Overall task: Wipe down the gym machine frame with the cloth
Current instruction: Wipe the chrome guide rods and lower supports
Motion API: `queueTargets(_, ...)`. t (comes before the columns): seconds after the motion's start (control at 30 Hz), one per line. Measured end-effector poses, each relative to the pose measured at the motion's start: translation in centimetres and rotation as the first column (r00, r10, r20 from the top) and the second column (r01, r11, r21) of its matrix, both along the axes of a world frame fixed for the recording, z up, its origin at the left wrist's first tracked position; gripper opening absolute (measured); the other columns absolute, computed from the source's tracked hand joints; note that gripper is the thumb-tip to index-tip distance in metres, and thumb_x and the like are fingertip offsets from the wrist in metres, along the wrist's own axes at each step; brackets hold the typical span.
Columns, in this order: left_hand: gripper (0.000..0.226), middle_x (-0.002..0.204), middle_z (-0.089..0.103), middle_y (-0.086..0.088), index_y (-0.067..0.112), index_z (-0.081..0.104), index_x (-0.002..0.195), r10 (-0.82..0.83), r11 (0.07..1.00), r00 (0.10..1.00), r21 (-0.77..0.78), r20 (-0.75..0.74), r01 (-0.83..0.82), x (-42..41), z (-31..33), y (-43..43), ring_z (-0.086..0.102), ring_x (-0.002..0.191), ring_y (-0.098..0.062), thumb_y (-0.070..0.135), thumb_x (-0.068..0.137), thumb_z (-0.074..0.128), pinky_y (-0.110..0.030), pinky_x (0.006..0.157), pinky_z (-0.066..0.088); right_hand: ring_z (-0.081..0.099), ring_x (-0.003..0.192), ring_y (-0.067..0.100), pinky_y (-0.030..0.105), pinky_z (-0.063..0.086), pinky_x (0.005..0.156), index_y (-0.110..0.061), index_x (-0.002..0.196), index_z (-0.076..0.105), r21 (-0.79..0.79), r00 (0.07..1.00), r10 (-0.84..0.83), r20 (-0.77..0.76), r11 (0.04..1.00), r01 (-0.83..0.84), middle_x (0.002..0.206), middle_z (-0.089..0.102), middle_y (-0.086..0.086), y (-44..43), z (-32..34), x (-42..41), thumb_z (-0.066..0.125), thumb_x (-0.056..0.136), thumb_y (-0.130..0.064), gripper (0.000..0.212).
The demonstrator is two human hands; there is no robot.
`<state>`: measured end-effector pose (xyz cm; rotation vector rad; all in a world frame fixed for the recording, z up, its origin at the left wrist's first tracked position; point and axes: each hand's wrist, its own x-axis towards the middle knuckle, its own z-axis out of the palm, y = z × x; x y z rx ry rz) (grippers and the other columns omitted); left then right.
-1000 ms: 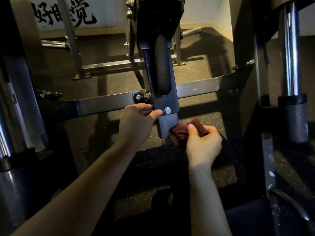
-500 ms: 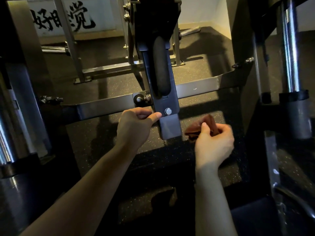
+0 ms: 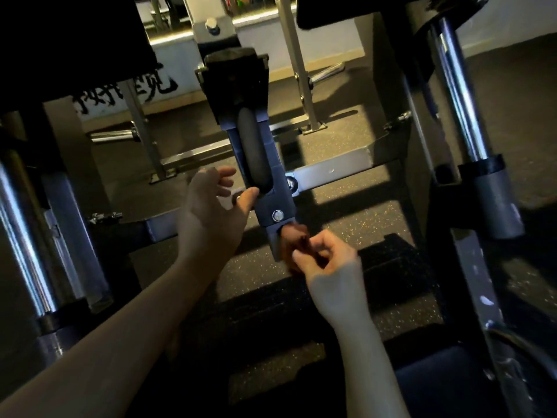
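Mid-task. Right hand [image 3: 328,260] pinches bunched dark-red cloth [image 3: 297,239] between thumb and curled fingers. Cloth lies against right side of lower end of central upright [image 3: 271,203], below bolt [image 3: 277,215]. Left hand [image 3: 211,215]: fingers loosely spread, holding nothing, thumb at left edge of upright. Judged: only this small patch under wipe; crossbar [image 3: 331,171] and chrome posts [image 3: 464,95] likely remain.

Was a dark floor [image 3: 346,206] with tiny gold specks, spread out under and all around the right hand's [image 3: 331,267] grip on the cloth [image 3: 298,236]. Held a thick black mat [image 3: 391,267] just below the grip and out to its right. Ran under a silver bar [image 3: 331,168] set low just behind the grip; could not tell if touching. Carried, far behind the grip, the flat metal feet [image 3: 315,128] of a grey rack [image 3: 297,55]. Showed bright patches behind the grip and deep shadow nearer than it.
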<state>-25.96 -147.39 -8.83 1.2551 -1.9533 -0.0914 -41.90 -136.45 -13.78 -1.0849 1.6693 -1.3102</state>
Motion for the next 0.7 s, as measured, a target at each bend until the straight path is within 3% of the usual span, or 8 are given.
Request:
queueTargets(0.07,0.058,0.120,0.056,-0.007,0.011,0.052,0.136,-0.017,0.998,0.993,-0.065,0.117,0.025,-0.7,1.4,-0.3,0.057,0.103,-0.014,0.035,0.088,0.074,-0.035,0.081,0.056,0.067,0.092,-0.001,0.023,0.057,0.082,-0.027,0.092,0.063,-0.023,0.995,-0.014,0.094,1.000,0.017,0.095,0.069,-0.009,-0.2,0.1,1.1,0.068,0.095,-0.017,0.011)
queueTargets(0.2,0.055,0.133,0.054,-0.014,0.011,0.060,0.133,-0.076,0.960,0.893,-0.208,0.444,0.185,-1.2,4.3,-1.4,0.054,0.117,-0.026,0.039,0.088,0.075,-0.042,0.094,0.048,0.068,0.089,0.002,0.022,0.056,0.078,-0.027,0.098,0.068,-0.148,0.919,-0.246,0.307,0.942,0.302,0.095,0.071,-0.006,-2.0,-0.1,0.0,0.065,0.096,-0.007,0.021)
queueTargets(0.3,0.041,0.141,0.053,-0.017,0.011,0.069,0.122,-0.160,0.903,0.742,-0.207,0.651,0.376,-2.1,5.3,-3.2,0.048,0.131,-0.032,0.038,0.091,0.064,-0.048,0.113,0.036,0.070,0.091,0.010,0.022,0.055,0.076,-0.027,0.099,0.072,-0.045,0.705,-0.352,0.615,0.878,0.477,0.095,0.074,-0.002,-3.4,-1.1,-1.7,0.065,0.096,-0.002,0.027)
queueTargets(0.4,0.035,0.140,0.056,-0.014,0.016,0.076,0.107,-0.195,0.875,0.605,-0.141,0.772,0.462,-4.9,5.8,-5.1,0.047,0.134,-0.029,0.041,0.095,0.055,-0.045,0.121,0.026,0.066,0.107,0.018,0.033,0.054,0.086,-0.026,0.118,0.071,0.129,0.510,-0.389,0.767,0.872,0.472,0.113,0.072,0.002,-4.0,-2.5,-2.4,0.062,0.099,-0.007,0.028)
queueTargets(0.47,0.040,0.134,0.060,-0.009,0.019,0.077,0.104,-0.177,0.895,0.566,-0.108,0.805,0.433,-6.8,5.9,-6.0,0.049,0.130,-0.026,0.048,0.097,0.050,-0.044,0.119,0.031,0.064,0.108,0.021,0.034,0.051,0.081,-0.024,0.121,0.068,0.216,0.382,-0.442,0.812,0.835,0.506,0.116,0.069,0.004,-4.5,-3.2,-2.9,0.062,0.099,-0.009,0.028)
queueTargets(0.57,0.052,0.099,0.066,-0.001,0.020,0.074,0.093,-0.114,0.910,0.590,-0.154,0.799,0.385,-7.6,5.2,-6.3,0.055,0.100,-0.020,0.054,0.100,0.035,-0.040,0.095,0.040,0.064,0.105,0.029,0.039,0.052,0.076,-0.020,0.115,0.068,0.337,0.262,-0.530,0.806,0.776,0.533,0.110,0.067,0.008,-6.2,-3.4,-4.0,0.062,0.098,-0.008,0.021)
queueTargets(0.63,0.051,0.081,0.061,0.000,0.019,0.070,0.082,-0.072,0.900,0.639,-0.226,0.766,0.372,-7.6,4.4,-6.2,0.052,0.084,-0.021,0.052,0.101,0.036,-0.040,0.083,0.039,0.065,0.099,0.031,0.037,0.051,0.069,-0.015,0.108,0.067,0.344,0.275,-0.516,0.811,0.801,0.490,0.100,0.067,0.010,-7.7,-3.4,-5.3,0.062,0.099,-0.013,0.010)
queueTargets(0.7,0.047,0.075,0.058,-0.001,0.017,0.068,0.078,-0.040,0.891,0.688,-0.286,0.725,0.353,-7.7,3.9,-6.3,0.050,0.080,-0.022,0.049,0.101,0.041,-0.041,0.079,0.039,0.068,0.095,0.035,0.040,0.054,0.074,-0.010,0.108,0.067,0.270,0.377,-0.406,0.832,0.891,0.363,0.101,0.070,0.017,-9.5,-3.2,-6.6,0.067,0.095,-0.023,0.018)
